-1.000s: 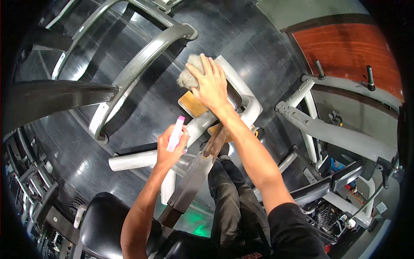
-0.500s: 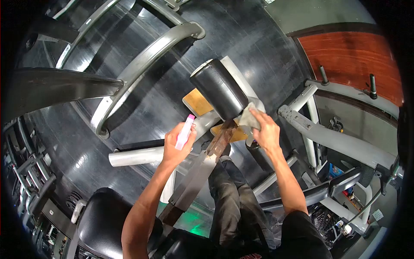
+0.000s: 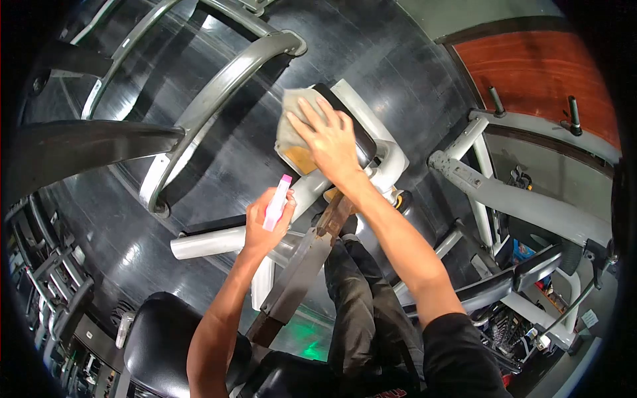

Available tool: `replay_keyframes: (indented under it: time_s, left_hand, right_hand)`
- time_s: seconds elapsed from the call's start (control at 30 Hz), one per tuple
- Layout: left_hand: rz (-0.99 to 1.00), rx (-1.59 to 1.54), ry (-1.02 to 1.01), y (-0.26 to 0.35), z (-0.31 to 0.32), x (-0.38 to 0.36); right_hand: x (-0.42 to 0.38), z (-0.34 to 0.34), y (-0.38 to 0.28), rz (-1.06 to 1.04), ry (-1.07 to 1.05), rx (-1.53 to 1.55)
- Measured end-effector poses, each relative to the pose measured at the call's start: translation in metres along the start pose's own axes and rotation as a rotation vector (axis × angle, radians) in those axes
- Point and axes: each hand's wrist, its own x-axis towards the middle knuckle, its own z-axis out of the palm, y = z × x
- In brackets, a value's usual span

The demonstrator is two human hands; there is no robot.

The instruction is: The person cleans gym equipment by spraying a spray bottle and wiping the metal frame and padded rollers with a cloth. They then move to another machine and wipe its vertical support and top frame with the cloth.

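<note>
My right hand (image 3: 332, 146) presses a pale grey cloth (image 3: 292, 126) onto the near-left side of a black padded roller (image 3: 358, 129), its fingers spread over the cloth. In my closed left hand (image 3: 267, 222) is what looks like a spray bottle (image 3: 276, 204), with a pink tip and a whitish-pink top pointing away from me; the rest of it is hidden by the hand. A yellowish plate (image 3: 300, 159) shows below the roller, partly covered by my right hand. The grey metal beam (image 3: 298, 272), worn brown at its far end, runs from me toward the roller.
A curved silver frame (image 3: 225, 83) stands at the upper left. The black seat pad (image 3: 159, 345) is at lower left, and a grey machine frame (image 3: 524, 205) with posts stands to the right. Dark flooring (image 3: 371, 46) extends beyond the roller.
My right hand has carried the cloth from the roller's near-right end up and left across it. My left hand, still holding the bottle, has shifted slightly left.
</note>
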Motion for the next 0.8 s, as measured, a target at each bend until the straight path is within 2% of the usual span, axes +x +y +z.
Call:
replay_keyframes:
  time_s: [0.2,0.27,0.3,0.4,0.43,0.47,0.5,0.53,0.6,0.63,0.73,0.8]
  left_hand:
    - [-0.034,0.01,0.033,0.007,-0.001,0.0]
    - [0.029,-0.005,0.047,0.006,0.001,0.0]
    - [0.049,0.008,0.05,0.008,0.0,0.001]
    - [-0.028,-0.087,0.071,0.008,0.001,0.002]
    - [-0.028,-0.086,0.071,0.007,0.0,0.002]
    - [0.015,-0.058,0.066,0.006,0.001,0.002]
    - [0.057,-0.031,0.059,0.004,0.0,0.002]
    - [0.057,-0.033,0.055,0.004,0.001,0.001]
    - [-0.116,-0.052,0.049,0.006,0.0,0.002]
    - [-0.168,-0.063,0.013,0.011,-0.003,0.003]
    - [-0.155,-0.096,0.032,0.011,-0.004,0.003]
    - [-0.128,-0.076,0.037,0.009,-0.001,0.002]
  right_hand:
    - [-0.104,-0.052,0.035,-0.038,-0.224,0.079]
    - [-0.118,-0.07,0.047,0.128,-0.372,0.276]
    - [-0.114,-0.072,0.051,0.12,-0.37,0.28]
    - [-0.088,-0.07,0.053,0.669,-0.176,1.037]
    - [-0.072,-0.061,0.047,0.868,-0.034,1.256]
    - [-0.03,-0.059,0.033,0.699,0.071,1.108]
    - [-0.007,-0.048,0.032,0.379,0.205,0.757]
    - [0.013,-0.042,0.029,0.285,0.147,0.631]
    - [0.026,-0.001,0.022,0.231,-0.068,0.298]
    - [0.026,-0.001,0.014,0.269,-0.054,0.279]
    - [0.006,-0.008,0.012,0.304,-0.05,0.257]
    - [-0.029,-0.029,0.015,0.273,-0.131,0.211]
